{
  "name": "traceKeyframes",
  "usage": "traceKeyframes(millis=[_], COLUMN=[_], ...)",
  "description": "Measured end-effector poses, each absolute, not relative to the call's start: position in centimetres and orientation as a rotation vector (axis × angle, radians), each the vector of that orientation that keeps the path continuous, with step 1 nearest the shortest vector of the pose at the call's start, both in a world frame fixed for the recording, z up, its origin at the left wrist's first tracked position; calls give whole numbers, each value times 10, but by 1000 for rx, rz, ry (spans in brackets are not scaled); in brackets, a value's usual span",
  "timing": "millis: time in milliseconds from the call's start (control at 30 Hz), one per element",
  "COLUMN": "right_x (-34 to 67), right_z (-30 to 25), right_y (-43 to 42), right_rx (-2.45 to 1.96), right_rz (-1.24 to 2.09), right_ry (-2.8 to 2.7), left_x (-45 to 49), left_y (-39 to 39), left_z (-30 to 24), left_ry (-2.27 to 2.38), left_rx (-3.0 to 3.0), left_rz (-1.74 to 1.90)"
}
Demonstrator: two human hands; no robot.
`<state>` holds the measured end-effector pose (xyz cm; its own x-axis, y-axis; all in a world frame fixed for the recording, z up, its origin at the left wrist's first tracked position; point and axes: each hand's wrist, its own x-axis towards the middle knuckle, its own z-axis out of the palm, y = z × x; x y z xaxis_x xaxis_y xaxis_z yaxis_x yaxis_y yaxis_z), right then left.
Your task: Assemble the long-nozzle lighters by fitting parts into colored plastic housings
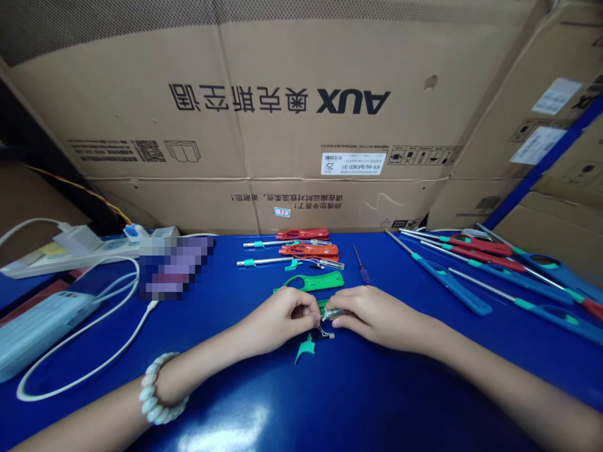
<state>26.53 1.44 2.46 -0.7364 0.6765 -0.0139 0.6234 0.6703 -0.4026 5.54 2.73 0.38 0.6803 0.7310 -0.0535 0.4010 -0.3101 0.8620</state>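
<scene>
Far left: white plastic power strip (70, 251) with plugged white cables, pale blue ribbed power bank (40, 323) near it. Glossy blue tabletop (301, 402), corrugated brown cardboard boxes (264, 113) along far edge.

Left hand (282, 320) at centre, white bead bracelet (157, 389) on wrist, forearm flat on table, fingers curled, pinching left end of small clear tube part with thin wires (330, 316). Right hand (372, 314) knuckles up, fingertips closed on right end of same part. Part low over table, centre, between both hands.

Small teal plastic trigger piece (306, 347) loose just near of hands. Green plastic handle shell (313, 282) just far of hands; orange-red handled instruments with steel shafts (301, 248) beyond. Small red-blue screwdriver (362, 267) right of those. Far right: long steel-shaft instruments with blue and red handles (494, 270), fanned.
</scene>
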Motion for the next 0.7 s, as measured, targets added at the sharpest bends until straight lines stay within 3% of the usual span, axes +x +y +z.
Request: traceKeyframes(millis=[700], right_x=[265], right_z=[25], right_y=[14], right_rx=[-1082], right_rz=[568], right_ry=[-2755], left_x=[55], left_y=[27], left_z=[5], left_ry=[872], left_rx=[1951], left_rz=[417])
